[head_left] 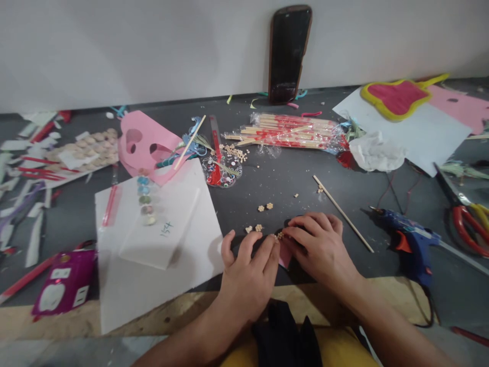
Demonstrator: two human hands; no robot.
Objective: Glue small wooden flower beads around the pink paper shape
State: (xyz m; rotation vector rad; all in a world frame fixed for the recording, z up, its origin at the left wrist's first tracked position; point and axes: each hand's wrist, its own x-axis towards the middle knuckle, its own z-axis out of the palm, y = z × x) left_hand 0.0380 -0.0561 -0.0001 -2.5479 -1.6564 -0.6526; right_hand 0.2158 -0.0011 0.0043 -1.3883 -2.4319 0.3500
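My left hand (250,275) and my right hand (324,250) meet at the front of the dark table, fingers bent inward. Their fingertips pinch a small beige flower-shaped cluster (279,236) from both sides, partly hidden by the fingers. Below it, a pink piece (284,255) shows between the hands. Just beyond my left fingers lie several similar flower clusters (269,206), made of tiny wooden slices. A thin wooden stick (344,214) lies slantwise past my right hand, with a few small slices (320,189) beside its far end.
A blue glue gun (408,239) and red-and-yellow scissors (468,214) lie right. Left are white sheets (109,290), a pink mask-like cutout (153,137) and a purple box (64,280). Wrapped chopsticks (294,131) lie behind; a phone (289,53) leans on the wall.
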